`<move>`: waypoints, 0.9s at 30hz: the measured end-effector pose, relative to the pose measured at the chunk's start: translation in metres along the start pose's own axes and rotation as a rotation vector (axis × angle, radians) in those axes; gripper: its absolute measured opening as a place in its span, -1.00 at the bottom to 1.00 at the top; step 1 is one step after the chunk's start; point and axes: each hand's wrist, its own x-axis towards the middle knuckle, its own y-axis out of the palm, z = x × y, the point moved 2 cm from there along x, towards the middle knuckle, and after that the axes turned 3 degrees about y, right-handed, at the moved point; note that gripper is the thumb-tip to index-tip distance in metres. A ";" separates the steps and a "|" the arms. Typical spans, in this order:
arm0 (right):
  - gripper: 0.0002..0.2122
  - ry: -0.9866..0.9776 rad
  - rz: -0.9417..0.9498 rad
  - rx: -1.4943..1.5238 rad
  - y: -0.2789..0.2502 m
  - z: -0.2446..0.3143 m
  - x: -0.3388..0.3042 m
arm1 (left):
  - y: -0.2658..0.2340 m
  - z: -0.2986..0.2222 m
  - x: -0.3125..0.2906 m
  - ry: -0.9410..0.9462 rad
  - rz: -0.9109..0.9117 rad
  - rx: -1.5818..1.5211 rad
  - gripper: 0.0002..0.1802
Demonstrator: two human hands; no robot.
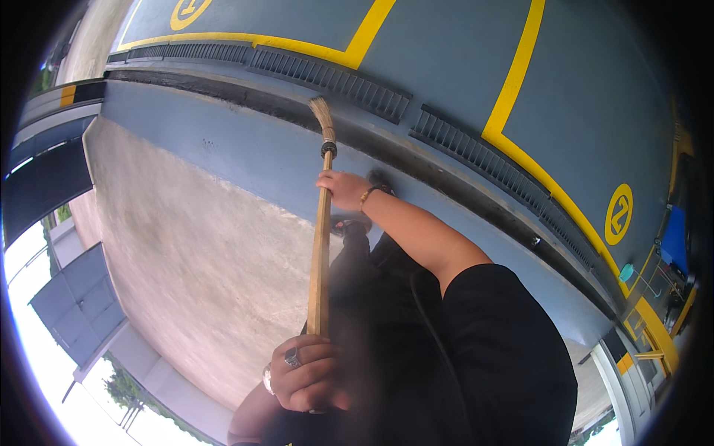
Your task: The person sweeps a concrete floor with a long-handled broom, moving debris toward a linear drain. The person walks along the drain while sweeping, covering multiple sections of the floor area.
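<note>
Blue-grey floor (pixel 595 111), yellow-lined, held dark drain channel (pixel 424 167); slatted grates (pixel 327 82) lay alongside. Broom (pixel 320 253), wooden-handled: bristles hung over channel — contact unclear. Right hand (pixel 346 188) wrapped handle near bristles; left hand (pixel 306 372) clasped opposite end. Progress, judged: channel stood uncovered, sweeping seemed under way — remainder could not be told.

smooth wooden broom handle (pixel 320 260), rough bristles (pixel 323 117)
</note>
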 end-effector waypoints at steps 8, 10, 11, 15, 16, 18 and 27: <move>-0.78 0.002 -0.355 0.069 -0.043 0.097 0.015 | -0.045 -0.063 0.059 -0.199 -0.376 -0.010 -0.58; -0.76 -0.007 -0.325 0.083 -0.054 0.127 0.035 | -0.042 -0.068 0.060 -0.120 -0.500 0.066 -0.60; -0.73 -0.023 -0.276 0.072 -0.054 0.137 0.047 | -0.033 -0.065 0.045 -0.051 -0.581 0.131 -0.56; -0.72 -0.081 -0.146 0.029 -0.036 0.127 0.086 | -0.015 -0.032 0.018 -0.037 -0.649 0.214 -0.66; -0.76 -0.102 -0.124 0.011 -0.029 0.118 0.094 | -0.013 -0.018 0.012 -0.105 -0.541 0.174 -0.69; -0.74 -0.045 0.050 -0.066 -0.015 0.067 0.108 | 0.005 0.017 0.003 -0.178 -0.559 0.082 -0.70; -0.81 0.121 0.020 -0.149 0.002 -0.025 -0.020 | 0.000 0.035 -0.001 -0.361 -0.499 -0.237 -0.53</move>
